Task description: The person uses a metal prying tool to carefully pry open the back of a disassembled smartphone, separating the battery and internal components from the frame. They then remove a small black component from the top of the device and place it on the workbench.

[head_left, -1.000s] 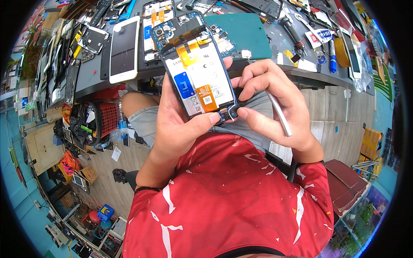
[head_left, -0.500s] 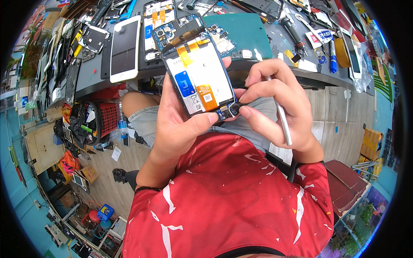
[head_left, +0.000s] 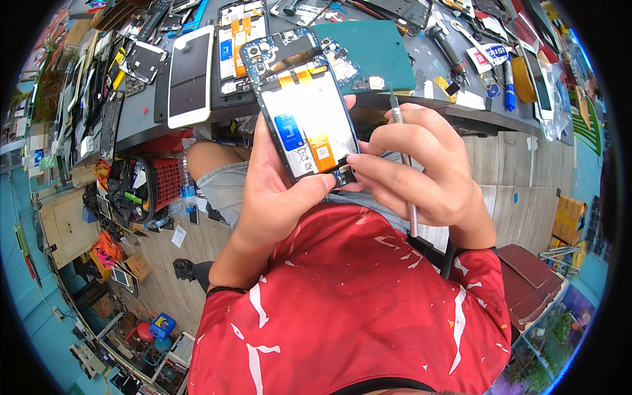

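An opened smartphone, back cover off, lies tilted in my left hand. Its white battery, orange ribbon cables and blue circuit board show. My left thumb presses on the phone's bottom edge while the fingers wrap behind it. My right hand is closed, with a slim silver pen-shaped tool running between its fingers, pointed blade-like tip upward. The right index fingertip touches a small black part at the phone's lower right corner. What lies under the right thumb is hidden.
On the grey workbench lie a white-framed phone, another opened phone, a green mat with a circuit board beside it, a dark screwdriver-like tool and a blue marker. A red basket stands below, left.
My right hand has moved slightly left, its fingers now closer over the phone's lower corner. The silver tool has tipped more upright, and the looped wire at that corner is covered.
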`<state>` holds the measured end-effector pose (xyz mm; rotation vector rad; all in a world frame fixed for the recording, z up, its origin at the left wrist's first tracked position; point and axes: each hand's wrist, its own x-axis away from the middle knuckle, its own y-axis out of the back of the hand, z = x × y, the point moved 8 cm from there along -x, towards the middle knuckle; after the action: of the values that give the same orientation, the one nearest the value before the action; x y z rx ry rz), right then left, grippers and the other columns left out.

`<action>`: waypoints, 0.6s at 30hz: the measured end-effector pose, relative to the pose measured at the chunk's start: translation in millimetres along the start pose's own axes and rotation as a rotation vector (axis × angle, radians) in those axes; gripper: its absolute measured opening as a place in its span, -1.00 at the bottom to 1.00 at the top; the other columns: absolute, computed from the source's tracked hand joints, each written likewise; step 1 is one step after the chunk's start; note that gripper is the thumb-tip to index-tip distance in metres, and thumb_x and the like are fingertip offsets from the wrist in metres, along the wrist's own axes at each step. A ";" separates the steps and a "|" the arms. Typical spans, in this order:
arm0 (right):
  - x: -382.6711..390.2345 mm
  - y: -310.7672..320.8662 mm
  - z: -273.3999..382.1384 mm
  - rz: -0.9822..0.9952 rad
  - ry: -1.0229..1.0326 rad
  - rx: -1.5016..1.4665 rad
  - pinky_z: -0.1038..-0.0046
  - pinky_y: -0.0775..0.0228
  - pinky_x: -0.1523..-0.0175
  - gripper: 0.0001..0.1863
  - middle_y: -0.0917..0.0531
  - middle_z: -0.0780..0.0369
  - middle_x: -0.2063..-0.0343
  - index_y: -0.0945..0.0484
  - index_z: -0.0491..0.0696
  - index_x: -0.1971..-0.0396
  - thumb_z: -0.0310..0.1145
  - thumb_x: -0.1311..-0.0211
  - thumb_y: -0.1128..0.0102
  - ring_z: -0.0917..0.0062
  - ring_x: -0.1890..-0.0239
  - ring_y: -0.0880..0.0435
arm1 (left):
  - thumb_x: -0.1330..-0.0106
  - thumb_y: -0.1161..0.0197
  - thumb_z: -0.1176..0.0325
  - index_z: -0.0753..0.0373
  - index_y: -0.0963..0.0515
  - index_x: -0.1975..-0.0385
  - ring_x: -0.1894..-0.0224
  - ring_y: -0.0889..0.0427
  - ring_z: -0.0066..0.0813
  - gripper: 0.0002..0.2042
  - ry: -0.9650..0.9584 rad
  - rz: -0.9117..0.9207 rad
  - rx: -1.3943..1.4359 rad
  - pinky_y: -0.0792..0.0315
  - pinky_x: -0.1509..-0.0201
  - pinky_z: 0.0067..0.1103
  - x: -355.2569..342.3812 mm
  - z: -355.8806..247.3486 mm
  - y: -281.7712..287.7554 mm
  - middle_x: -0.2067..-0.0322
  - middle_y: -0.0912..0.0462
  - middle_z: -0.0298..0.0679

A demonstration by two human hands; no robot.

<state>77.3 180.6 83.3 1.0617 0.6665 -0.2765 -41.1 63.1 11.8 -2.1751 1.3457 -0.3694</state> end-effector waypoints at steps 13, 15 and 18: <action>-2.1 -2.0 2.4 0.072 0.087 0.029 0.07 -0.68 -0.08 -0.51 -0.72 0.20 0.16 -0.85 -0.11 0.13 -0.31 0.18 -0.64 0.26 0.19 -0.67 | -0.35 0.00 0.74 0.26 0.16 -0.73 -0.56 -0.52 0.02 -0.09 0.048 -0.018 -0.012 -0.58 -0.54 -0.17 3.0 3.0 -2.3 -0.63 -0.28 0.25; -2.1 -3.2 5.1 0.079 0.098 0.043 0.07 -0.69 -0.09 -0.53 -0.72 0.20 0.16 -0.85 -0.11 0.12 -0.30 0.15 -0.62 0.27 0.19 -0.67 | -0.35 0.03 0.75 0.25 0.16 -0.74 -0.55 -0.54 0.02 -0.10 0.038 0.006 -0.050 -0.63 -0.50 -0.18 2.6 4.7 -0.8 -0.62 -0.29 0.23; -2.9 -4.0 8.6 0.097 0.105 0.065 0.06 -0.70 -0.11 -0.55 -0.73 0.21 0.15 -0.84 -0.11 0.12 -0.30 0.10 -0.59 0.29 0.19 -0.68 | -0.34 0.04 0.76 0.26 0.15 -0.73 -0.55 -0.54 0.00 -0.10 0.042 0.000 -0.058 -0.60 -0.52 -0.19 3.7 5.7 -1.4 -0.61 -0.31 0.21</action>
<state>76.1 170.9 85.1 1.1736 0.7010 -0.1601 -35.4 62.1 7.7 -2.2264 1.3958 -0.3824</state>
